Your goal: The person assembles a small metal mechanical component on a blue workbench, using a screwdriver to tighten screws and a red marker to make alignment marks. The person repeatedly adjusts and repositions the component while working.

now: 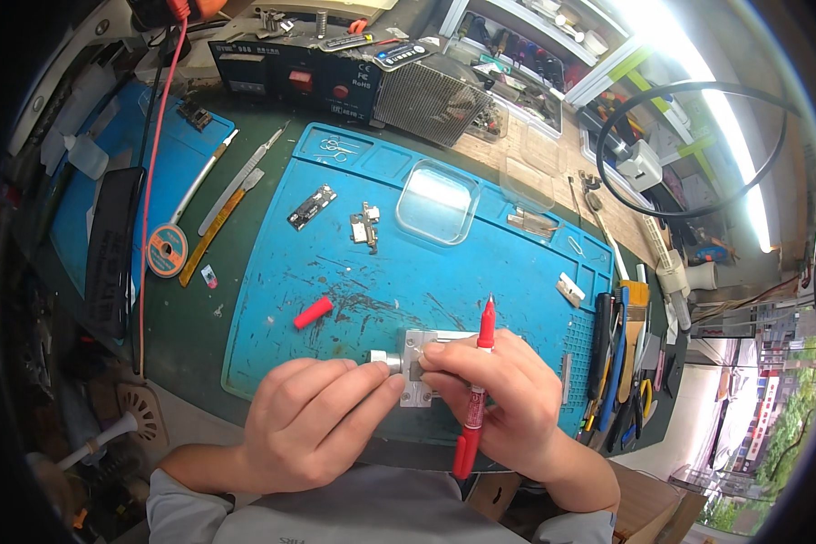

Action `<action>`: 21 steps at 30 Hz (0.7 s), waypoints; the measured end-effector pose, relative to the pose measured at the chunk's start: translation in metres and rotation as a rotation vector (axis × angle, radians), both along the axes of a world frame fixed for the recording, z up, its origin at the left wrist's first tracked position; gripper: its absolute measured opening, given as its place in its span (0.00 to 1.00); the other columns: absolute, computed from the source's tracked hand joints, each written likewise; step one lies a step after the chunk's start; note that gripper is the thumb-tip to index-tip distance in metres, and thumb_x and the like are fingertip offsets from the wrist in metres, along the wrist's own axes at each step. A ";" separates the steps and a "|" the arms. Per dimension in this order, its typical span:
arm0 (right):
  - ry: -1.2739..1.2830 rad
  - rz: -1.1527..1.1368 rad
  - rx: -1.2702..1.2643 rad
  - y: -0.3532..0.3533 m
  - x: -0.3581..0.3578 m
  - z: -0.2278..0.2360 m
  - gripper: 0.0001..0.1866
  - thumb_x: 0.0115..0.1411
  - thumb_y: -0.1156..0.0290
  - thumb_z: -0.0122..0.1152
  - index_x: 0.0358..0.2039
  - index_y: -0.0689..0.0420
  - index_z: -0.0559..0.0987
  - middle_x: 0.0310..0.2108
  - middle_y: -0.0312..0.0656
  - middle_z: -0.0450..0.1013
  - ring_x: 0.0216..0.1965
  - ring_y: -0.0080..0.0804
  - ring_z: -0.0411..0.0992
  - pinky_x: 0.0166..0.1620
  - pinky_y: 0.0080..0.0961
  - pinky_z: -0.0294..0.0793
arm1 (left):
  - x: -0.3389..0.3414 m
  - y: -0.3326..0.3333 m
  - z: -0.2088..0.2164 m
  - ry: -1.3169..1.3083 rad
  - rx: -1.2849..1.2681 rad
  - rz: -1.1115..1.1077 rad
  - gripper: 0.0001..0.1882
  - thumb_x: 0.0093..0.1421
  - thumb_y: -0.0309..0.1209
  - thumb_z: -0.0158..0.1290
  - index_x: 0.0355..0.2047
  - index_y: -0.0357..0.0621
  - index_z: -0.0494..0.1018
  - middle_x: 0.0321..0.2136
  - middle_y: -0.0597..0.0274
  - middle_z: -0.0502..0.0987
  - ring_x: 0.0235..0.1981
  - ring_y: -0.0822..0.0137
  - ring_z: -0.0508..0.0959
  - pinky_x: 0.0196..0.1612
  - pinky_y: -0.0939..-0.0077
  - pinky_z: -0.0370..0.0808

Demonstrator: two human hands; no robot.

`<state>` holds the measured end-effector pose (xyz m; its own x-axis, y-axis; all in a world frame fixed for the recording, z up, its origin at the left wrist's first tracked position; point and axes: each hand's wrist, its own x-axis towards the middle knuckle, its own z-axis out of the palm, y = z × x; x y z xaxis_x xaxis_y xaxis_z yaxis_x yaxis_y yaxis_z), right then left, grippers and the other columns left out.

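Note:
A small silver metal clamp fixture [416, 396] lies at the near edge of the blue work mat [408, 281]. My left hand [313, 419] is closed, its fingertips at the round silver knob [381, 357] on the fixture's left side. My right hand [526, 399] holds a red marker pen [473, 408] upright between its fingers, uncapped tip pointing away from me. That hand's thumb and index finger also press on the fixture top, hiding what lies beneath them. A loose red pen cap [314, 313] rests on the mat to the left.
Farther back on the mat are a dark circuit board [312, 208], small metal parts [364, 227] and a clear plastic box [438, 202]. Screwdrivers and brushes [633, 340] line the right side. To the left lie a solder spool [166, 250] and knives [218, 227]. A black boxed device [335, 86] stands behind.

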<state>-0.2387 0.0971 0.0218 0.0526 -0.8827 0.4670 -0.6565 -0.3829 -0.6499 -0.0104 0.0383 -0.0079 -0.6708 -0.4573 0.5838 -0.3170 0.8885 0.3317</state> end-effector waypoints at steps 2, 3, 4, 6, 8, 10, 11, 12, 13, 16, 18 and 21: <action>-0.004 -0.002 -0.005 0.000 0.000 -0.001 0.25 0.52 0.82 0.78 0.53 0.58 0.86 0.33 0.41 0.81 0.29 0.38 0.77 0.31 0.32 0.74 | 0.000 0.000 0.000 0.000 0.012 -0.005 0.23 0.51 0.20 0.69 0.50 0.42 0.85 0.50 0.62 0.84 0.46 0.60 0.80 0.47 0.64 0.77; -0.006 -0.003 -0.007 -0.001 0.000 -0.001 0.25 0.52 0.82 0.78 0.53 0.58 0.86 0.33 0.42 0.81 0.29 0.38 0.77 0.31 0.32 0.74 | 0.000 0.000 0.000 -0.002 0.013 -0.005 0.23 0.51 0.21 0.69 0.50 0.41 0.85 0.50 0.61 0.84 0.46 0.60 0.80 0.47 0.64 0.77; -0.007 -0.005 -0.006 -0.001 0.001 -0.001 0.25 0.52 0.82 0.78 0.53 0.58 0.86 0.33 0.42 0.81 0.29 0.38 0.77 0.31 0.32 0.74 | 0.000 0.000 0.001 -0.004 0.014 -0.005 0.23 0.51 0.21 0.69 0.50 0.41 0.85 0.50 0.61 0.84 0.46 0.60 0.80 0.47 0.64 0.77; -0.010 -0.009 -0.005 -0.001 0.001 0.000 0.25 0.51 0.82 0.78 0.52 0.58 0.86 0.32 0.42 0.81 0.29 0.38 0.77 0.31 0.32 0.74 | 0.000 0.000 0.001 -0.002 0.012 -0.004 0.22 0.52 0.21 0.69 0.50 0.41 0.85 0.50 0.61 0.84 0.47 0.60 0.80 0.47 0.64 0.78; -0.007 -0.010 -0.004 -0.001 0.001 0.000 0.25 0.51 0.82 0.78 0.52 0.58 0.86 0.32 0.42 0.81 0.29 0.37 0.77 0.31 0.32 0.74 | 0.000 0.000 0.001 -0.002 0.008 -0.005 0.22 0.52 0.22 0.69 0.50 0.41 0.86 0.49 0.61 0.84 0.47 0.60 0.80 0.47 0.64 0.78; -0.004 -0.009 -0.002 -0.001 0.001 0.000 0.25 0.51 0.82 0.78 0.52 0.58 0.86 0.32 0.42 0.81 0.29 0.37 0.77 0.31 0.32 0.74 | 0.000 0.000 0.001 -0.004 0.001 -0.006 0.22 0.52 0.22 0.68 0.49 0.41 0.86 0.49 0.61 0.84 0.47 0.59 0.80 0.47 0.64 0.78; -0.003 -0.008 -0.001 -0.001 0.001 0.000 0.26 0.51 0.82 0.78 0.52 0.58 0.86 0.32 0.42 0.81 0.29 0.37 0.77 0.31 0.32 0.74 | 0.000 0.000 0.001 -0.007 0.002 -0.007 0.22 0.52 0.22 0.68 0.49 0.41 0.86 0.49 0.61 0.84 0.47 0.59 0.80 0.47 0.64 0.78; -0.002 -0.007 0.000 -0.001 0.000 0.000 0.26 0.51 0.82 0.77 0.52 0.58 0.86 0.31 0.41 0.81 0.29 0.37 0.77 0.31 0.31 0.74 | 0.000 0.000 0.001 -0.010 0.004 -0.008 0.22 0.52 0.22 0.68 0.49 0.40 0.86 0.49 0.61 0.84 0.47 0.59 0.80 0.47 0.64 0.78; -0.004 -0.006 0.000 -0.001 0.000 0.000 0.26 0.50 0.83 0.77 0.52 0.58 0.86 0.31 0.41 0.80 0.29 0.37 0.77 0.31 0.31 0.74 | 0.000 0.000 0.002 -0.014 0.005 -0.009 0.22 0.52 0.22 0.68 0.49 0.40 0.86 0.49 0.61 0.84 0.47 0.59 0.80 0.47 0.64 0.78; -0.008 -0.004 0.002 -0.001 0.000 -0.001 0.26 0.50 0.83 0.77 0.52 0.58 0.86 0.31 0.41 0.80 0.29 0.37 0.77 0.31 0.31 0.73 | -0.001 -0.001 0.001 -0.004 0.001 -0.009 0.22 0.52 0.22 0.69 0.49 0.40 0.86 0.49 0.61 0.84 0.47 0.59 0.80 0.47 0.64 0.78; -0.004 -0.004 0.006 0.000 0.000 0.000 0.26 0.51 0.83 0.77 0.52 0.58 0.86 0.32 0.42 0.81 0.29 0.37 0.77 0.31 0.31 0.73 | -0.001 0.000 0.000 0.003 0.002 -0.006 0.22 0.52 0.22 0.69 0.49 0.40 0.86 0.49 0.61 0.84 0.46 0.59 0.80 0.47 0.64 0.79; -0.026 -0.016 0.015 0.001 -0.001 0.001 0.26 0.50 0.85 0.77 0.52 0.59 0.85 0.34 0.42 0.83 0.30 0.37 0.78 0.32 0.31 0.75 | -0.001 0.000 0.001 0.003 0.005 -0.009 0.22 0.51 0.21 0.68 0.50 0.40 0.85 0.49 0.60 0.84 0.46 0.59 0.80 0.47 0.64 0.79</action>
<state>-0.2397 0.0983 0.0229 0.0270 -0.8902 0.4547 -0.6454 -0.3629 -0.6721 -0.0110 0.0380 -0.0073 -0.6731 -0.4541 0.5838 -0.3079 0.8897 0.3371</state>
